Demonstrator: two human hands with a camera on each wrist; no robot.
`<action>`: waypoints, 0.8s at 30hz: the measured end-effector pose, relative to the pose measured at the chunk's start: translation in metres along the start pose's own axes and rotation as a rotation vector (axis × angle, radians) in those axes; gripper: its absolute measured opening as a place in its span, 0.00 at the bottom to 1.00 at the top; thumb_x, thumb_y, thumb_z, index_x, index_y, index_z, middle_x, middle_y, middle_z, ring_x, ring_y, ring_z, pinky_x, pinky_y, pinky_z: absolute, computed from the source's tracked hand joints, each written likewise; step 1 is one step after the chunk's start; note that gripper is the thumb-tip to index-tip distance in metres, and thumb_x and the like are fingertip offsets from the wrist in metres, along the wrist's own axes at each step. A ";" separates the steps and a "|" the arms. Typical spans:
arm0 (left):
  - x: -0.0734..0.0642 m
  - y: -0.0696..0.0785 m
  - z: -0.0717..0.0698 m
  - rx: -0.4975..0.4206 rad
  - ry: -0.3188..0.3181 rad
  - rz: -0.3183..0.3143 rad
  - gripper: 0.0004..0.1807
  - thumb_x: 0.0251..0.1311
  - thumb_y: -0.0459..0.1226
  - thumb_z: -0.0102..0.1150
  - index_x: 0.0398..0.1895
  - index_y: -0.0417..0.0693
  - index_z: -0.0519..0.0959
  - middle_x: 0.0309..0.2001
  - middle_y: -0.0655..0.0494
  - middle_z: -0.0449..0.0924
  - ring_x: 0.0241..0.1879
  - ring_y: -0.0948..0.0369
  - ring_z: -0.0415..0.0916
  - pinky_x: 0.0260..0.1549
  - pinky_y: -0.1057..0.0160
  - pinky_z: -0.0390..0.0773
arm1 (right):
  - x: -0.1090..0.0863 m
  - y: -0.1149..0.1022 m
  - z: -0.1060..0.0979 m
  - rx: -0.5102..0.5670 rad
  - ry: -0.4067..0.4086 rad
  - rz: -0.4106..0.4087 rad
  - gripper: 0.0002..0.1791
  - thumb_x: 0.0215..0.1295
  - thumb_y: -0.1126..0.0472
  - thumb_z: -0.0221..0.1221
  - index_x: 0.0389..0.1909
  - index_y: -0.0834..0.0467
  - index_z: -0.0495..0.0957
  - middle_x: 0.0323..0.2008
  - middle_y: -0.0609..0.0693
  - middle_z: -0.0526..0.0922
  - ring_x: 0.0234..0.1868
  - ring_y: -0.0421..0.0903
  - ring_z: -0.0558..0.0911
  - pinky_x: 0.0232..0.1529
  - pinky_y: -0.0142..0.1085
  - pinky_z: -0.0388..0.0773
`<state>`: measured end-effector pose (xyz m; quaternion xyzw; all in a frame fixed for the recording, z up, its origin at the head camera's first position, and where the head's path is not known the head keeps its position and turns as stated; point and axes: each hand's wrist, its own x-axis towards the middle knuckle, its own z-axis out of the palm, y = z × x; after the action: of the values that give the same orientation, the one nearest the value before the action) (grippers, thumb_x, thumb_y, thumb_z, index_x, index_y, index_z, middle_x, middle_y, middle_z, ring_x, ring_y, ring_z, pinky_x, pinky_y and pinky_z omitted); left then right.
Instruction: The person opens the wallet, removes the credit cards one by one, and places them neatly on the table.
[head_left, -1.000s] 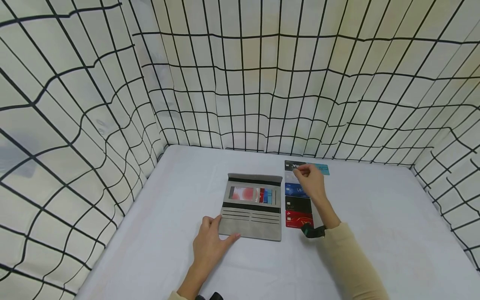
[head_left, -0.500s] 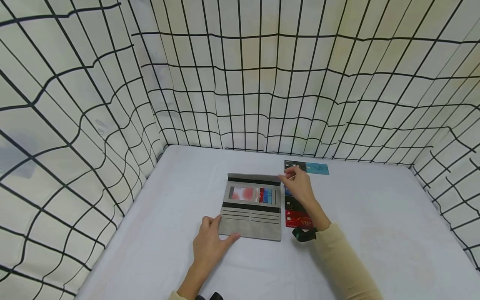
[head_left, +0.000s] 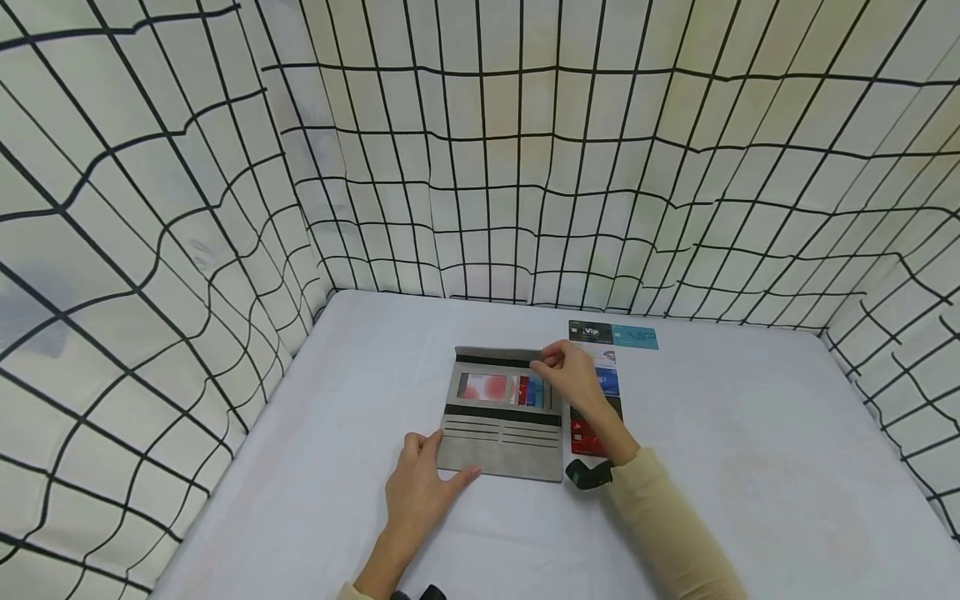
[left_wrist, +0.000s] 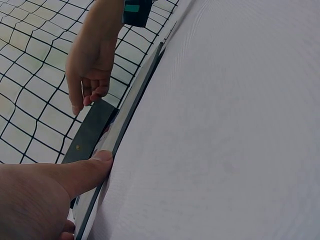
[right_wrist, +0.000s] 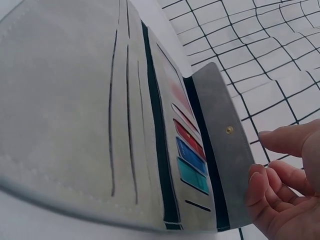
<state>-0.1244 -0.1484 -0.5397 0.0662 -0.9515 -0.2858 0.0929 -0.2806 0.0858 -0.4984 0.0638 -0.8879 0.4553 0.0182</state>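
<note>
A grey wallet (head_left: 498, 462) lies unfolded on the white table, its top flap (head_left: 498, 353) raised. Through its slots show a pink-patterned card (head_left: 486, 387), a red card and blue cards. My left hand (head_left: 423, 487) rests at the wallet's lower left corner, thumb along the bottom edge and index finger at the left edge. At the flap's right end is my right hand (head_left: 573, 375), partly covering the wallet's upper right. In the right wrist view, the right thumb stands apart from the bent fingers beside the flap; no card shows between them.
Right of the wallet a column of cards runs down: black Vip card (head_left: 590, 332), white card (head_left: 604, 359), then blue, dark and a red card (head_left: 587, 437), partly under the right forearm. A teal card (head_left: 634, 337) adjoins the black one. Black netting (head_left: 525, 167) stands behind the table.
My right hand has moved left from above the card column to the wallet's flap, uncovering the black, white and teal cards. My left hand and the wallet stay put.
</note>
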 end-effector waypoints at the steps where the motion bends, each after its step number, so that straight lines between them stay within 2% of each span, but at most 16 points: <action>1: 0.000 0.000 0.000 0.000 0.001 0.002 0.47 0.45 0.60 0.75 0.64 0.40 0.76 0.43 0.54 0.68 0.31 0.63 0.65 0.23 0.67 0.65 | 0.000 0.000 0.002 0.004 -0.005 0.004 0.18 0.64 0.54 0.65 0.48 0.62 0.78 0.39 0.57 0.81 0.37 0.49 0.78 0.37 0.34 0.76; 8: 0.000 0.000 0.001 0.005 -0.001 0.004 0.47 0.45 0.60 0.75 0.64 0.40 0.75 0.43 0.54 0.68 0.31 0.63 0.66 0.23 0.66 0.66 | -0.001 -0.004 0.010 -0.009 -0.036 0.028 0.19 0.64 0.54 0.66 0.49 0.61 0.78 0.39 0.55 0.82 0.38 0.48 0.79 0.39 0.35 0.78; 16: 0.001 0.000 0.000 0.000 -0.011 -0.006 0.47 0.45 0.60 0.75 0.65 0.40 0.75 0.44 0.54 0.68 0.32 0.63 0.66 0.24 0.66 0.67 | 0.000 -0.003 0.016 0.004 -0.088 0.025 0.17 0.65 0.58 0.66 0.49 0.64 0.79 0.37 0.56 0.82 0.29 0.45 0.79 0.31 0.33 0.78; 24: 0.001 -0.001 0.000 0.001 -0.007 0.004 0.47 0.46 0.60 0.74 0.64 0.40 0.75 0.44 0.54 0.68 0.32 0.62 0.67 0.23 0.66 0.66 | 0.003 -0.002 0.023 -0.018 -0.144 0.029 0.13 0.64 0.59 0.66 0.46 0.61 0.81 0.32 0.52 0.82 0.23 0.42 0.79 0.26 0.32 0.77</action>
<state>-0.1251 -0.1491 -0.5400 0.0635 -0.9520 -0.2855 0.0902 -0.2830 0.0656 -0.5100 0.0833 -0.8918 0.4416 -0.0520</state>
